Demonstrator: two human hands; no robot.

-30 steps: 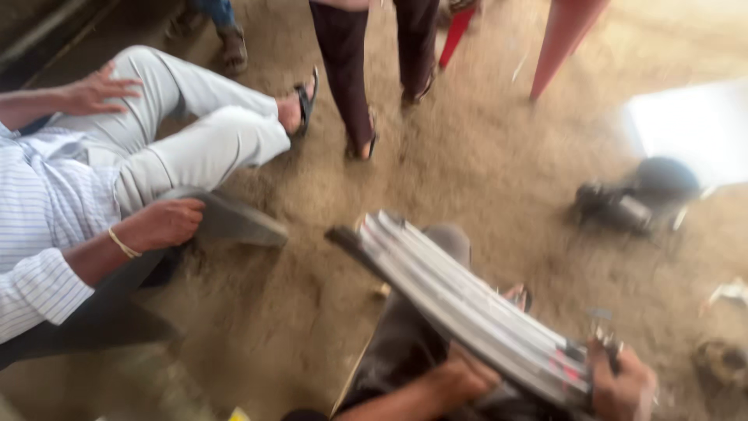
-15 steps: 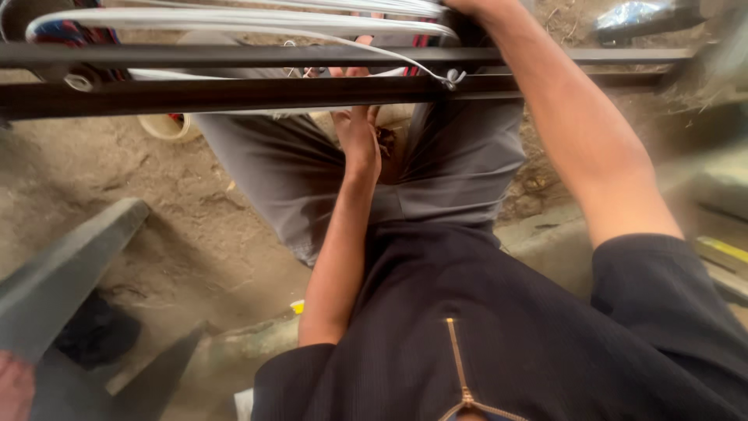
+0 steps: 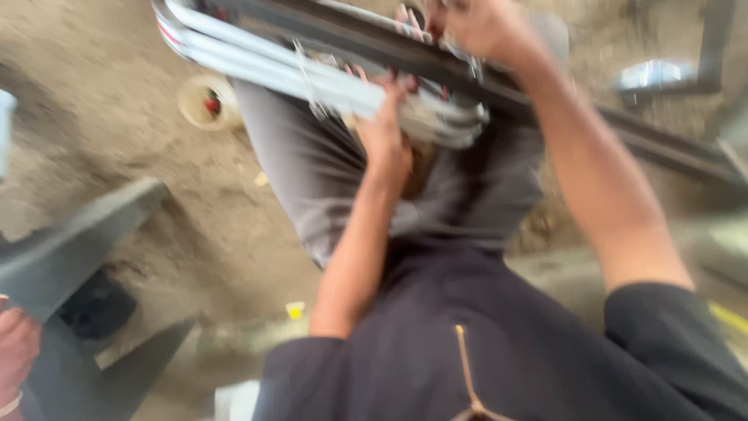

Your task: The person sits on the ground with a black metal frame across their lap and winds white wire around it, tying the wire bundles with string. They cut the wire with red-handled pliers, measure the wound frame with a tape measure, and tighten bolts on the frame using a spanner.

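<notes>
A bundle of long silver metal rods (image 3: 257,62) lies across my grey-trousered lap, slanting from upper left down to the right, with a dark metal bar (image 3: 639,140) running alongside it. My left hand (image 3: 386,132) grips the bundle from below near its middle. My right hand (image 3: 483,27) holds the dark bar and rods from above at the top of the view. The picture is blurred, so finger detail is unclear.
Dirt floor all around. A cream roll of tape (image 3: 204,101) lies on the ground at upper left. A grey angled metal piece (image 3: 78,234) sits at left, with another person's hand (image 3: 15,343) at the lower left edge. A shiny metal object (image 3: 650,76) is upper right.
The view swung from the people and floor ahead down onto my lap. The rod bundle now slants down to the right instead of lying level, and both hands stay on it.
</notes>
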